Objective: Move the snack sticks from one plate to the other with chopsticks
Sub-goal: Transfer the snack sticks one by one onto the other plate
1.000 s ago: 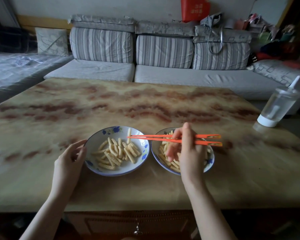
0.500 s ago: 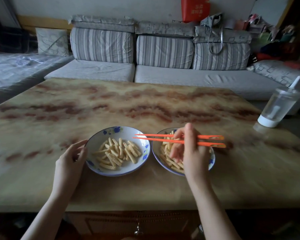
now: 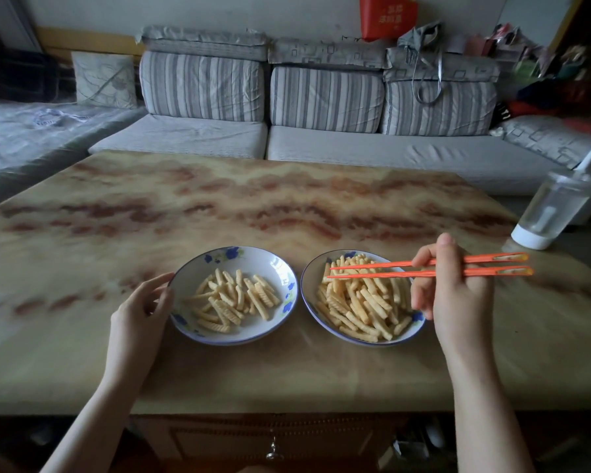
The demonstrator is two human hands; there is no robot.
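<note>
Right hand [image 3: 458, 295] gripping orange chopsticks [image 3: 382, 270], tips slightly parted and empty above the right plate [image 3: 313, 302] of snack sticks [image 3: 362, 302]; left hand [image 3: 140, 312] loosely cupping the left plate [image 3: 273, 264] rim, near the table's [image 3: 219, 199] front edge.

Marbled table [image 3: 219, 206], two blue-flowered plates side by side, near front edge. Left plate [image 3: 277, 264] holds a thin scatter of snack sticks [image 3: 234, 298]; right plate [image 3: 309, 285] a fuller heap. Left hand [image 3: 140, 312] cups left plate's outer rim. Right hand [image 3: 454, 285] grips orange chopsticks [image 3: 372, 269], level, tips slightly apart over right plate's far side, empty. Clear bottle [image 3: 553, 213] at table's right edge. Striped sofa [image 3: 321, 97] behind.
</note>
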